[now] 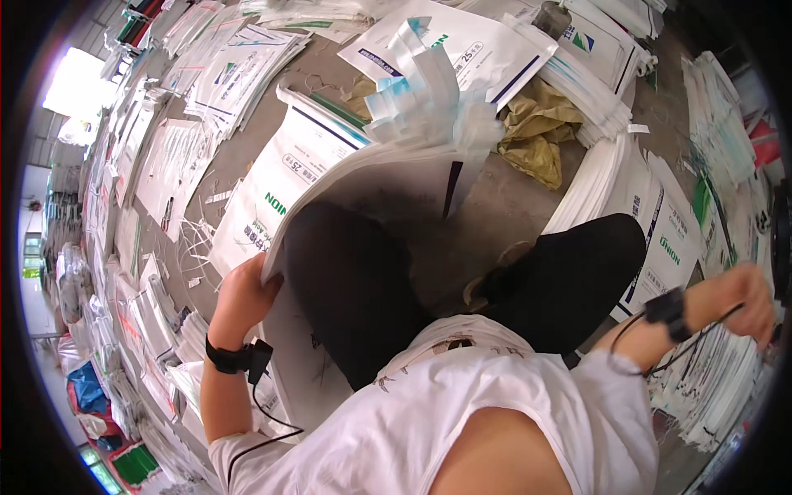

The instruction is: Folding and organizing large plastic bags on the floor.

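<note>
A thick stack of white printed sacks (pixel 272 181) arches over my left knee, its ends fanning into pale blue and white edges in front of me. My left hand (pixel 245 290) is closed around the near left edge of this stack, with the thumb on the inner side and the other fingers partly hidden. Far out to the right, my right hand (pixel 747 304) is raised away from the sacks on my lap. Motion smears its fingers, which look curled, and I cannot make out anything in them. Both wrists wear black bands with cables.
Crumpled yellowish sheeting (pixel 540 132) lies on the grey floor (pixel 487 202) ahead. Piles of white sacks (pixel 243 74) surround me, with another stack (pixel 652 239) beside my right knee. Loose white strips (pixel 194 247) litter the floor at left. A dark roundish object (pixel 551 18) sits on the far sacks.
</note>
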Demonstrator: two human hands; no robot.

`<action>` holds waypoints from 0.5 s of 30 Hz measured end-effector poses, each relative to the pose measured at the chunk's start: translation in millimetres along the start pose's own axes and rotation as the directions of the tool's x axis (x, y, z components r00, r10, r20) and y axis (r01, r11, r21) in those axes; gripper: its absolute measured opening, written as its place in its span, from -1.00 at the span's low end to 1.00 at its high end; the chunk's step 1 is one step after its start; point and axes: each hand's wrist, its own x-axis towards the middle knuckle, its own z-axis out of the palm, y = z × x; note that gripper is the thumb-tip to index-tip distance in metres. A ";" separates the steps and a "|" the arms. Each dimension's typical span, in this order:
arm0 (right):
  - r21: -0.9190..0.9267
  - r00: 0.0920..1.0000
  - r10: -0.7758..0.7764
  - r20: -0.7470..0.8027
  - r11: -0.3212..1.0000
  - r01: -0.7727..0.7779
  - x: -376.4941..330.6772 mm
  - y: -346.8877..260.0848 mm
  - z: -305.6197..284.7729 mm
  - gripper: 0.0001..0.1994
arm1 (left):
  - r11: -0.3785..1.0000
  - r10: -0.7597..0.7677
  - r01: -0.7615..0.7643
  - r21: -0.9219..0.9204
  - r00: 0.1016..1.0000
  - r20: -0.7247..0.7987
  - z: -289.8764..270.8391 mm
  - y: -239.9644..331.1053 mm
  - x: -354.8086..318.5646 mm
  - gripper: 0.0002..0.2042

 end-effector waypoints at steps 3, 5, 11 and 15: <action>-0.155 0.991 -0.107 -0.083 0.984 0.093 31.7 -7.7 4.4 -0.83 | 0.999 0.024 -0.025 0.039 0.999 0.036 -2.6 6.1 8.8 -0.75; -0.154 0.977 0.174 0.119 0.976 -0.155 35.9 38.2 22.2 -0.82 | 0.996 0.079 -0.080 0.045 0.996 0.042 1.3 4.3 14.9 -0.75; 0.469 0.719 0.612 0.329 0.555 -0.687 -76.2 224.0 95.9 -0.37 | 0.997 0.075 -0.074 0.012 0.992 -0.103 20.6 4.0 23.3 -0.75; -0.567 0.361 0.874 -0.324 0.126 -0.814 -82.9 264.6 94.0 -0.52 | 0.994 0.107 -0.105 0.020 0.989 -0.105 18.2 8.7 33.7 -0.75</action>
